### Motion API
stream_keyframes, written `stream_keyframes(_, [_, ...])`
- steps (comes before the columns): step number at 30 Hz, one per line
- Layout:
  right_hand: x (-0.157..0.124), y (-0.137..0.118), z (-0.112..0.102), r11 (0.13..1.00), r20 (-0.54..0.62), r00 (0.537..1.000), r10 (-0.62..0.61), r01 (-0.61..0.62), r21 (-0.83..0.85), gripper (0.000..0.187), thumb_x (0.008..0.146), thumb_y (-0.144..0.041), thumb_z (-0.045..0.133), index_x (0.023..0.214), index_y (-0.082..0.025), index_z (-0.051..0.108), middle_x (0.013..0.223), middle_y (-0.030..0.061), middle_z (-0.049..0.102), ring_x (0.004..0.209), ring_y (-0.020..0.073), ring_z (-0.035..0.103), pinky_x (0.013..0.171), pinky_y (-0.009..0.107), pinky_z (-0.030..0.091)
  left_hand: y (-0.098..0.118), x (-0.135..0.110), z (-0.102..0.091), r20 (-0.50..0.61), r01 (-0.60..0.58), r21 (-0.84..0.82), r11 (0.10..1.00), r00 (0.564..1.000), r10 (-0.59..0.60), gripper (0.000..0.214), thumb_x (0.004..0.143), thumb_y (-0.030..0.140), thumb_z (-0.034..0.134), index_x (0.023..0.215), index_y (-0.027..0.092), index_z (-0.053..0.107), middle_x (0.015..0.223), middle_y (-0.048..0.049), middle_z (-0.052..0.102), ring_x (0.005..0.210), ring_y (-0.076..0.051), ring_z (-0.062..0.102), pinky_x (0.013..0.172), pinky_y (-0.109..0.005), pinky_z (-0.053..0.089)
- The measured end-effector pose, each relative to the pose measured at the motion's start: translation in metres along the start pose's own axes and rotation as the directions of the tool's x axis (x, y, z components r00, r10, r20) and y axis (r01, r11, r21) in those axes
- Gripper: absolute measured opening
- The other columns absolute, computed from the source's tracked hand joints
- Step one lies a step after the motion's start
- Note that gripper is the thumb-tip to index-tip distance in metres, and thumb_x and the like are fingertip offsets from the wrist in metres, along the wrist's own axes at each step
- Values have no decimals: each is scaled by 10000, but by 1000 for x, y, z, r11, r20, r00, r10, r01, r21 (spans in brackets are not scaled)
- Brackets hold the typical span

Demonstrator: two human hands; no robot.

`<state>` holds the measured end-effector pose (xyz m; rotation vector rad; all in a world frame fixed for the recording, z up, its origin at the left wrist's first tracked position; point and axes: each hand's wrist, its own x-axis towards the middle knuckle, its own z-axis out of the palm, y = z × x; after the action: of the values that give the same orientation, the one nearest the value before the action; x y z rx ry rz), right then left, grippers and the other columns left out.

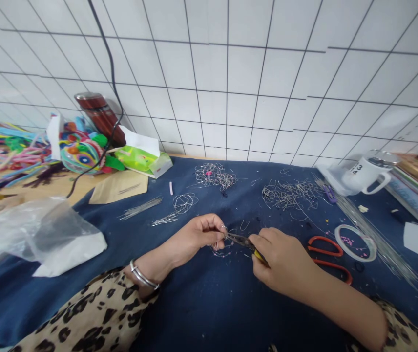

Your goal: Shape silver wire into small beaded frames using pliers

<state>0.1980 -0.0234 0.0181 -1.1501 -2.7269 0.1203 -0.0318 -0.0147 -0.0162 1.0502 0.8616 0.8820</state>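
My left hand (202, 235) pinches a small piece of bent silvery wire (219, 252), its loops hanging below the fingers with a few pinkish specks on them. The fingers hide part of the piece. In my right hand (282, 259) is a pair of needle-nose pliers (243, 240) with a yellow handle. The pliers' jaws point left and reach the wire at my left fingertips; whether they grip it I cannot tell. Just behind the pliers lies a short bent wire bit (244, 225). Orange-handled scissors (326, 246) rest to the right of my right hand.
Tangled wire (214, 176) and a second wire heap (289, 194) lie on the dark blue cloth (194, 313). At right are a round dish (355, 243) with pink beads, long straight wires (373, 234) and a white mug (366, 172). A plastic bag (44, 230) lies left.
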Motion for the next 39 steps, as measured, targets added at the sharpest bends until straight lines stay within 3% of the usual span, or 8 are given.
stream_keyframes(11, [1, -1, 2, 999, 34, 999, 31, -31, 23, 207, 797, -194, 441, 950, -183, 579, 792, 38, 552, 773, 186, 512, 686, 300, 391, -6, 1, -2, -4, -25, 63, 998, 1000, 25, 82, 773, 125, 612, 831, 122, 554, 667, -19, 645, 602, -103, 569, 614, -249, 445])
stream_keyframes(20, [3, 4, 2, 998, 49, 999, 3, -6, 66, 113, 783, -191, 458, 824, -176, 563, 752, 25, 547, 725, 161, 506, 682, 278, 383, -4, 2, -2, 0, 17, -37, 999, 1000, -17, 93, 753, 86, 613, 821, 121, 561, 696, -13, 630, 584, -82, 556, 586, -218, 419])
stream_keyframes(31, [6, 7, -1, 980, 80, 997, -12, -4, 197, 139, 766, -165, 462, 847, -175, 575, 739, 17, 544, 699, 140, 501, 654, 249, 371, -2, 1, -2, 31, 60, -130, 990, 998, -57, 104, 742, 71, 607, 815, 129, 561, 685, 4, 582, 563, -78, 537, 570, -215, 404])
stream_keyframes(34, [7, 7, -3, 975, 89, 996, -7, -13, 223, 111, 762, -163, 469, 812, -171, 568, 724, 13, 535, 685, 134, 496, 642, 243, 365, -1, 1, -3, 13, 44, -87, 995, 999, -43, 105, 733, 91, 629, 809, 130, 569, 736, -3, 589, 621, -93, 555, 616, -230, 418])
stream_keyframes(39, [9, 9, -6, 955, 96, 995, 11, -39, 294, 71, 758, -155, 474, 757, -170, 543, 702, -1, 513, 649, 116, 480, 622, 226, 358, -3, 3, -7, -46, -38, 133, 990, 998, 45, 103, 735, 157, 674, 785, 120, 592, 765, -2, 589, 689, -85, 522, 662, -211, 396])
